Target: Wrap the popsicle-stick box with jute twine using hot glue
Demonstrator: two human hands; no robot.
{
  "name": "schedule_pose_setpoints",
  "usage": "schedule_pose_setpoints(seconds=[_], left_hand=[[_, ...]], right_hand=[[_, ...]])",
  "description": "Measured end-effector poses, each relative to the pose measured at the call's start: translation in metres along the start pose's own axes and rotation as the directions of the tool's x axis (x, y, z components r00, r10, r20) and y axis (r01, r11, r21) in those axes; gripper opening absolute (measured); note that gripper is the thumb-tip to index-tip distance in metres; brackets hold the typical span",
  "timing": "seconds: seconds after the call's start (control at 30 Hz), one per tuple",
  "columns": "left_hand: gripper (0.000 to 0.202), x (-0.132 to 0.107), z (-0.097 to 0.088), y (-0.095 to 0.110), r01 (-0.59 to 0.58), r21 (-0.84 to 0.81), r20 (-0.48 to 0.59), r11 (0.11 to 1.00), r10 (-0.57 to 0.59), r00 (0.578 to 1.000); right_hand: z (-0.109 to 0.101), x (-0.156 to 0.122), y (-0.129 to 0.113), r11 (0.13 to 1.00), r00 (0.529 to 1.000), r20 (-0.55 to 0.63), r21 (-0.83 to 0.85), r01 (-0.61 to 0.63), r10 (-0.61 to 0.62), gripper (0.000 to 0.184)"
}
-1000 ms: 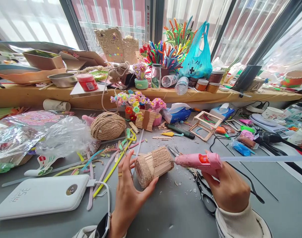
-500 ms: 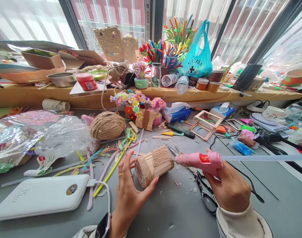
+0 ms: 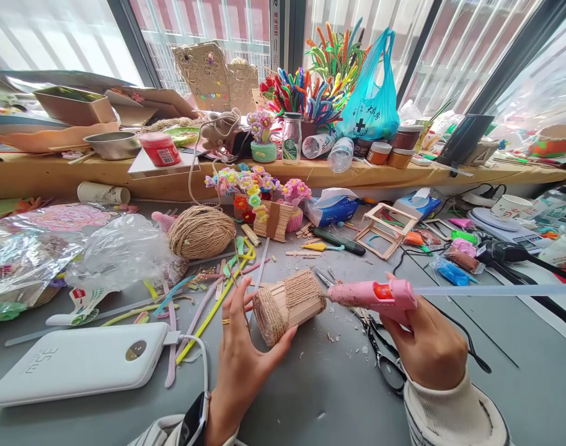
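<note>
Between the thumb and fingers of my left hand (image 3: 245,359) lies a small cylinder (image 3: 305,306) of wooden sticks, tilted on its side and wrapped with jute twine at its near end and along part of its side. A strand of twine runs up by my left fingers. My right hand (image 3: 426,341) grips a pink hot glue gun (image 3: 375,296), a long clear glue stick (image 3: 491,290) jutting out of its back. The gun's nozzle is at the cylinder's far end; whether it touches I cannot tell. Black-handled scissors (image 3: 387,365) lie beneath the gun.
A ball of twine (image 3: 201,232) sits behind my left hand. At left lies a white power bank (image 3: 78,365) with a cable. Pipe-cleaner flowers (image 3: 294,192), a wooden frame (image 3: 387,229) and a green utility knife (image 3: 338,240) stand or lie farther back, below a crowded shelf (image 3: 283,172).
Both hands, the cylinder and the glue gun hold nearly the same pose. The whole view has shifted only slightly.
</note>
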State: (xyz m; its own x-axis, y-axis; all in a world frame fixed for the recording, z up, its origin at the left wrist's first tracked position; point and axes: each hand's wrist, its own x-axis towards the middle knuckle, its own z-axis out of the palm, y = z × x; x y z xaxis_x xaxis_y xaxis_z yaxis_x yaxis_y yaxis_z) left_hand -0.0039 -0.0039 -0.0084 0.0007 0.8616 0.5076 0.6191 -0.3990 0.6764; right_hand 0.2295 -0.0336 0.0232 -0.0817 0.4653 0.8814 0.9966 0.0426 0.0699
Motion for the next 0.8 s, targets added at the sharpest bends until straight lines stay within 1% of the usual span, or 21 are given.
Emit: schedule_pose_setpoints(seconds=[0.13, 0.3, 0.47, 0.67, 0.8], left_hand=[[0.084, 0.0002, -0.0002, 0.0007, -0.001, 0.002, -0.007, 1.0, 0.001, 1.0], [0.084, 0.0006, -0.0006, 0.0012, -0.001, 0.007, 0.007, 1.0, 0.001, 1.0], [0.082, 0.0013, -0.0006, 0.0015, 0.008, 0.003, 0.009, 1.0, -0.008, 1.0], [0.082, 0.0016, -0.0004, 0.0016, 0.015, -0.015, -0.003, 1.0, -0.015, 1.0], [0.083, 0.0016, -0.0003, 0.002, 0.022, -0.019, 0.002, 1.0, -0.022, 1.0]], right_hand=[[-0.0008, -0.0003, -0.0004, 1.0, 1.0, 0.011, -0.008, -0.009, 0.009, 0.035], [-0.0005, -0.0017, 0.0024, 0.999, 0.999, -0.013, -0.005, 0.038, -0.038, 0.039], [-0.0007, -0.0012, 0.0049, 0.996, 0.997, -0.015, 0.016, 0.082, -0.082, 0.037], [-0.0003, -0.0017, 0.0038, 0.999, 0.999, -0.016, 0.01, 0.052, -0.052, 0.03], [-0.0001, -0.0013, 0.0032, 0.999, 0.999, -0.019, 0.012, 0.039, -0.038, 0.032]])
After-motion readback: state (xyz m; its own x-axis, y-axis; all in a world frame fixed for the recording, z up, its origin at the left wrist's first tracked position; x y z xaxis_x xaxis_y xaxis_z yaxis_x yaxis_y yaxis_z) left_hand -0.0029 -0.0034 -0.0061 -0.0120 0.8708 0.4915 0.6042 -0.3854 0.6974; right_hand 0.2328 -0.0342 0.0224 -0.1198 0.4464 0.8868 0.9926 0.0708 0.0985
